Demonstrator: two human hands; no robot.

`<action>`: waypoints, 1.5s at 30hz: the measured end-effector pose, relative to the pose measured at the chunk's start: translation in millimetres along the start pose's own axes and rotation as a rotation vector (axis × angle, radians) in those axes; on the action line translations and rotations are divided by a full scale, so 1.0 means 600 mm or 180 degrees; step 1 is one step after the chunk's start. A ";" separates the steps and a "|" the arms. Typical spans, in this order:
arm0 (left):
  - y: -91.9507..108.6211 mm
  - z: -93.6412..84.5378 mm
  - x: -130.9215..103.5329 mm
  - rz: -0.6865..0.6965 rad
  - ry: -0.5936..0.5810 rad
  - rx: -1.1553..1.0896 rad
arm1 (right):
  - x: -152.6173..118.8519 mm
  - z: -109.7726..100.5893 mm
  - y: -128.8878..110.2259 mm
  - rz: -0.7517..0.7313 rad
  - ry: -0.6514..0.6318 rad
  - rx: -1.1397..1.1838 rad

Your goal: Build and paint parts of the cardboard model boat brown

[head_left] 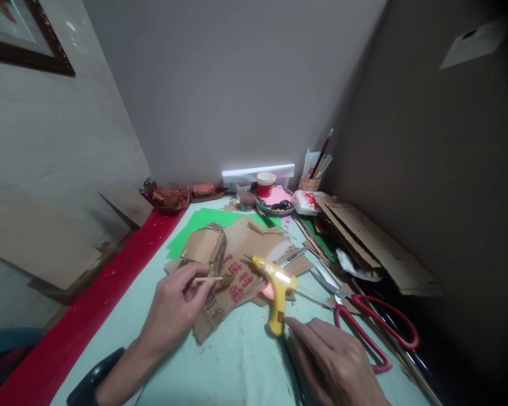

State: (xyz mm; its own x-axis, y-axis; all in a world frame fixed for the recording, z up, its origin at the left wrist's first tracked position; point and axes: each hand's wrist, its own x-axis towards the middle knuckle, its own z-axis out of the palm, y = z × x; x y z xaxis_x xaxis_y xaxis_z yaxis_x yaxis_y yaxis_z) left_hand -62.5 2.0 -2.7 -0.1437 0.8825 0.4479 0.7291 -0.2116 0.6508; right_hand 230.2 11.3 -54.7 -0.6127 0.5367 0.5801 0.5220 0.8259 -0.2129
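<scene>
My left hand (180,296) pinches a thin wooden stick (207,279) just in front of a small cardboard model (203,245) with a curved top. A yellow glue gun (277,287) lies on the table, its nozzle pointing up and left over printed cardboard (237,276). My right hand (332,358) is beside the lower end of the glue gun's handle, fingers pressed together; whether anything is between them is hidden. Red-handled scissors (364,321) lie right of the glue gun, near a grey cutter (294,257).
Green paper (198,220) lies behind the model. At the back are small model boats (167,198), a red paper cup (265,184) on a round tray and a pen holder (310,184). Stacked cardboard (372,242) lines the right side, against the wall.
</scene>
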 end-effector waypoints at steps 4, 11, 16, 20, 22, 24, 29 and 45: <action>0.000 0.000 -0.001 -0.0032 -0.0024 -0.0025 | -0.001 0.000 -0.001 0.0026 -0.0011 0.0036; 0.004 -0.008 -0.003 -0.0137 -0.0039 -0.0222 | 0.000 -0.001 0.000 0.0034 -0.0006 0.0021; 0.007 -0.024 -0.005 -0.0289 0.0221 -0.0531 | 0.000 -0.002 0.001 0.0067 -0.0004 -0.0013; 0.001 -0.037 -0.006 -0.0494 0.0794 -0.0762 | 0.000 0.001 0.003 0.0229 0.0034 -0.0065; -0.001 -0.043 -0.013 -0.0606 0.1125 -0.0861 | 0.003 0.004 0.003 0.0384 0.0049 -0.0046; 0.001 -0.048 -0.027 -0.0688 0.1352 -0.0913 | 0.008 0.007 0.003 0.0549 0.0002 0.0029; 0.029 -0.030 -0.077 -0.1013 0.0234 -0.0593 | 0.022 0.016 0.003 0.1010 -0.0242 0.0438; 0.120 0.099 -0.081 -0.0840 -0.1391 -0.0628 | 0.039 0.001 -0.042 0.1940 -0.0586 0.1994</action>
State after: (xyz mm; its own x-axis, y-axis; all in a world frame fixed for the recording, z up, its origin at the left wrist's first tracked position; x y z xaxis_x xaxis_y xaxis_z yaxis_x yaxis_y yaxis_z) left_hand 36.8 -31.0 -14.3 0.0174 0.9997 -0.0153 0.5605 0.0029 0.8281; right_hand 202.3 3.1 -36.5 -0.4484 0.8880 0.1019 0.4011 0.3018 -0.8649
